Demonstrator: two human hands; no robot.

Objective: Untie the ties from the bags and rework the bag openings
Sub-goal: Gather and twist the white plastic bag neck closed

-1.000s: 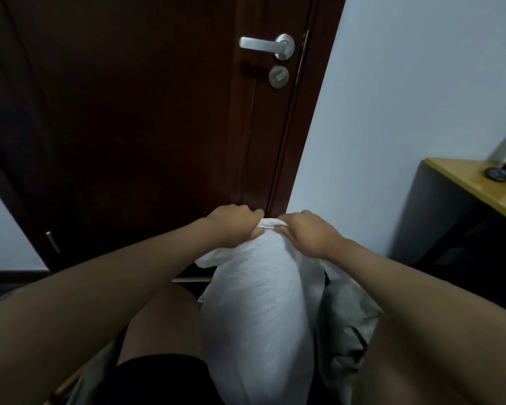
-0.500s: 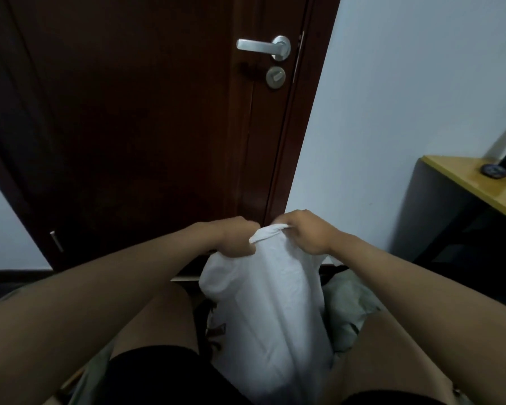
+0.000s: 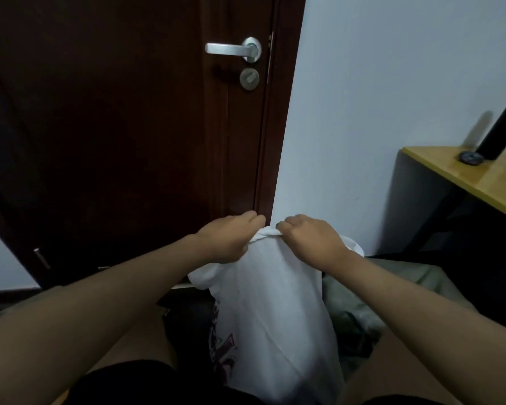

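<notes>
A dark wooden door (image 3: 114,127) fills the background, with a yellow-topped desk (image 3: 462,173) at the right. A white bag (image 3: 275,311) stands upright between the person's knees. The left hand (image 3: 231,241) and right hand (image 3: 310,244), close together, each pinch the bag's twisted top (image 3: 268,233) with curled fingers.

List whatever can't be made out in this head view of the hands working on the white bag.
- Tie or knot at the top of the white bag: covered by the left hand and right hand.
- Bag contents: hidden by opaque material.
- Red print on the bag: folded, unreadable.
- Grey-green bag behind: mostly blocked by the right forearm.
- Bag's bottom: cut off by the lower edge.
</notes>
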